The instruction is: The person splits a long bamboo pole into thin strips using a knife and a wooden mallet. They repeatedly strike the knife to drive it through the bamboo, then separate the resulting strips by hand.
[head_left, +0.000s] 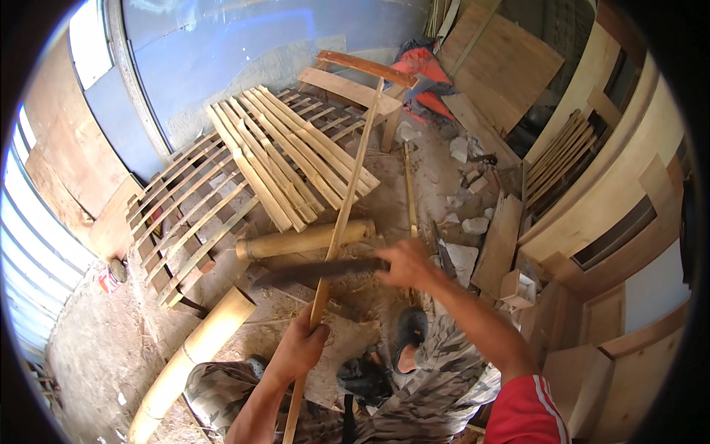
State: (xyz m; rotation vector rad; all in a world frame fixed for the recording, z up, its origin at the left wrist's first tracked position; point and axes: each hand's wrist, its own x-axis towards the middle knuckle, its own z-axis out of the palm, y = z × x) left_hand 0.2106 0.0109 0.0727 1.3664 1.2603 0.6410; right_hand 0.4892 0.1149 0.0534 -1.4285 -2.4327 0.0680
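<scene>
A long, thin bamboo strip (pixel 353 177) slants from near my body toward the bench. My left hand (pixel 298 346) is closed around its lower part, above my left leg. In my right hand (pixel 408 265) is the handle of a machete (pixel 288 275), its dark blade pointing left. The blade crosses the strip just beyond my left hand; whether it touches the strip I cannot tell. Right behind the blade lies a thick bamboo piece (pixel 299 240) on the ground. Another thick bamboo pole (pixel 203 344) stands tilted beside my left knee.
Split bamboo lengths (pixel 285 159) rest on a slatted wooden frame (pixel 177 233) ahead. A low wooden bench (pixel 351 90) stands at the far wall. Rubble (pixel 473 226) and boards (pixel 497 244) lie at the right, next to wooden furniture (pixel 592 318). A small open wooden box (pixel 519 288) sits there.
</scene>
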